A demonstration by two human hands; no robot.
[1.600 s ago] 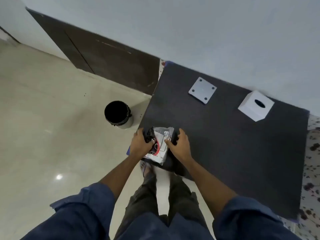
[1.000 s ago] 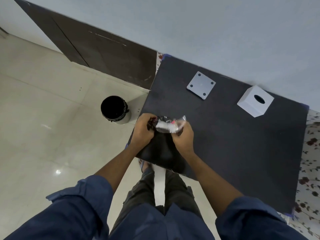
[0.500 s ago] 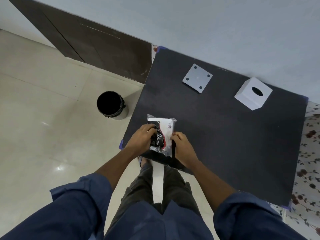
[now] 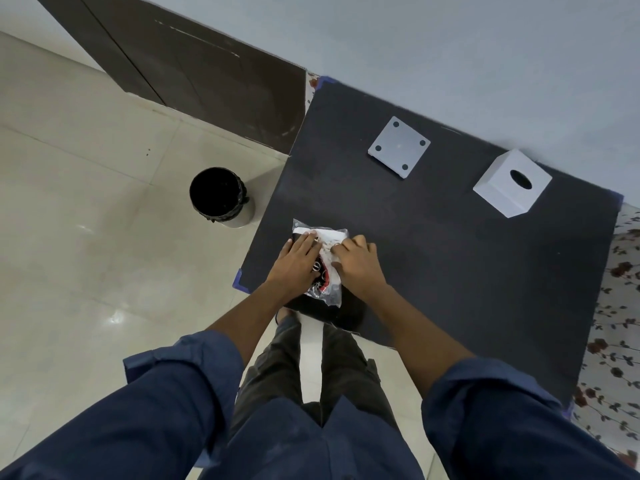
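From my end, the clear plastic packet [image 4: 327, 233] w/ black, red and white contents lies flat on the black table [image 4: 450, 271], near its front-left corner, long side pointing away from the person. Both hands are on it.

L hand [image 4: 298, 259]: released, fingers [image 4: 304, 242] straight, palm down, pressing the packet's left half onto the table. R hand [image 4: 358, 263]: fingers bent, knuckles up, tips on the packet's far-right part. I can't tell if it pinches the film or just pushes on it.

My read: step in hand is pinning and flattening the packet, prob. to get at an edge and open it. Not opened yet as far as I see; the film looks whole.

Next move, I judge: L hand keeps the packet from sliding on the table while R finds a firm pinch at the far edge or corner. The film looks slick and crinkly, so a shallow pinch may slip.

Other stuff: black-lined bin [image 4: 216, 195] on the floor left of the table; white square plate w/ four holes [image 4: 398, 147] and white box w/ round hole [image 4: 510, 183] well apart, at the far side.
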